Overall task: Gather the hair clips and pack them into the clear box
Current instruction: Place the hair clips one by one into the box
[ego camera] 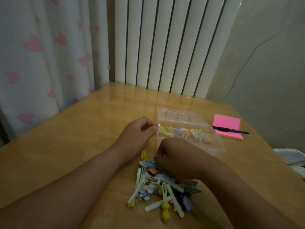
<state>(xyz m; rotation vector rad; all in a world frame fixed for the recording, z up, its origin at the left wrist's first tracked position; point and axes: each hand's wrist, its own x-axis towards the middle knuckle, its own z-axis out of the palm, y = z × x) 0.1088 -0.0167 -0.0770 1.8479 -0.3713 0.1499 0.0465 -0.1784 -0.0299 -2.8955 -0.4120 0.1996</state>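
Hair clips (pixel 161 190) in pale green, yellow, blue and black; a clear box (pixel 216 146); honey-brown wooden counter (pixel 82 138); bright pink sticky notes (pixel 227 123); a black pen (pixel 231 130); white curtain (pixel 41 63) patterned with pink hearts.

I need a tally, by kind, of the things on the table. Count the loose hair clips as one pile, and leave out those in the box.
Clear box: 1
Pile of hair clips: 1
Pink note pad: 1
Black pen: 1
Total: 4
Single clips overlap too much to count.
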